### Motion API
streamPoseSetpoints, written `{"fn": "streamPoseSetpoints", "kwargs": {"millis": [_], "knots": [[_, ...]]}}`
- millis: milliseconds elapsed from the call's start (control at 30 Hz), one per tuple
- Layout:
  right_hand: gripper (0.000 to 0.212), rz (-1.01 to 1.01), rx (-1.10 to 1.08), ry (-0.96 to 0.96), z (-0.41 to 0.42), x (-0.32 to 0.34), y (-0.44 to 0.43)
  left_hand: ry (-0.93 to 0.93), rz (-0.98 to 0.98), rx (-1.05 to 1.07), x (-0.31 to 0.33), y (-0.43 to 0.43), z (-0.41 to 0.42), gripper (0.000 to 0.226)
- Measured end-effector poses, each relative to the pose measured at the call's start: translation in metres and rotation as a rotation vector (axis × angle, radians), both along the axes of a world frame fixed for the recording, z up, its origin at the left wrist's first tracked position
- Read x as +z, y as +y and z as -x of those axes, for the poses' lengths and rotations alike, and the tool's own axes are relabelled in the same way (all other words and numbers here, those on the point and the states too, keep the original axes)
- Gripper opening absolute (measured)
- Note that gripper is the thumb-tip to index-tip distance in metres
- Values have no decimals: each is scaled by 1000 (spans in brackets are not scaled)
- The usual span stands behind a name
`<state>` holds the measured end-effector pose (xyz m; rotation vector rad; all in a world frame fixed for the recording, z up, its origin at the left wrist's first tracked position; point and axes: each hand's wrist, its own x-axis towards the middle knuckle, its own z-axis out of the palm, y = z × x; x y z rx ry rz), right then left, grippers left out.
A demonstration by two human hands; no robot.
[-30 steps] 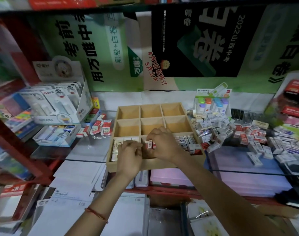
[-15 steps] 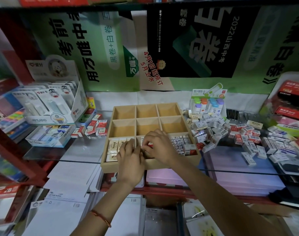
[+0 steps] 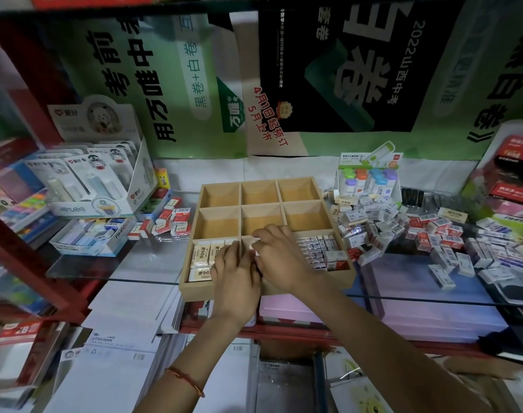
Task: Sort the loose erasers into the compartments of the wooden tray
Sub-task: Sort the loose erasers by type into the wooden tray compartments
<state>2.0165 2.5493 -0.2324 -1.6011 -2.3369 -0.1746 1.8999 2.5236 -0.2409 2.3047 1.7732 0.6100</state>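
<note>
My left hand point(image 3: 235, 274) and right hand point(image 3: 281, 259) touch over the front-middle compartment of the light wooden nine-cell tray point(image 3: 194, 290), grip hidden. Cream rectangular erasers point(image 3: 202, 254) fill front-left, dark-sleeved white erasers point(image 3: 316, 251) front-right. Loose white-and-red eraser pile point(image 3: 382, 226) lies just right of the tray.

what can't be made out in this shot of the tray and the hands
1. Head view: the left hand and right hand cover the tray's near middle compartment; its contents are hidden.
2. Head view: whether either hand holds an eraser; the backs of the hands hide the fingers' undersides.
3. Head view: print on the pile right of the tray; too small and blurred.
4. Head view: red packs at the right edge; cut off by the frame.
</note>
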Motion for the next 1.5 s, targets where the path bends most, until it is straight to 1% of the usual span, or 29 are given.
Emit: {"fn": "streamPoseSetpoints", "kwargs": {"millis": [100,167,267,333,367,433,500,567,700,767,800,867,967,1033,1100,1200,1267,1367,1433,1500], "knots": [[17,-38,-7,60,0,-6,0,-22,-19,-2,-2,-1,1,44],[23,0,14,157,1,-5,1,-67,-25,17,-4,-1,0,47],[51,153,43,244,5,1,2,-141,-27,46,-4,-1,1,52],[65,197,42,329,3,6,3,-160,-38,47,-3,-2,3,51],[66,174,21,405,-1,8,2,-148,-37,45,-3,-2,5,48],[57,75,-48,544,-10,13,1,-80,-28,47,-2,-1,5,44],[46,39,-83,629,-15,13,-1,15,-21,47,-2,1,2,42],[39,50,-84,680,-17,14,-4,63,5,57,-1,2,-4,42],[37,72,-104,653,-18,7,-9,98,26,48,0,5,-4,45],[34,48,-105,609,-17,-1,-10,77,29,7,1,5,0,47],[32,35,-99,563,-16,-5,-11,38,18,-25,1,5,3,46],[34,5,-102,495,-14,-11,-7,-112,-55,-77,3,7,13,40],[44,57,-108,441,-13,-7,-2,-315,-136,21,8,16,43,31],[49,66,-84,347,-10,-10,0,-348,-151,87,10,27,71,31],[52,56,-102,335,-9,-10,0,-300,-175,159,9,46,99,33],[58,108,-126,294,-9,-7,0,-137,-114,219,-1,82,130,39],[62,128,-130,302,-7,-6,-1,-41,-85,158,-3,102,134,43],[68,83,-147,396,-7,-9,-1,112,-7,44,-9,128,124,56],[71,88,-168,438,-6,-6,-2,202,53,37,-16,145,120,61],[73,123,-184,456,-6,-5,-2,257,52,90,-24,156,120,55]]}}
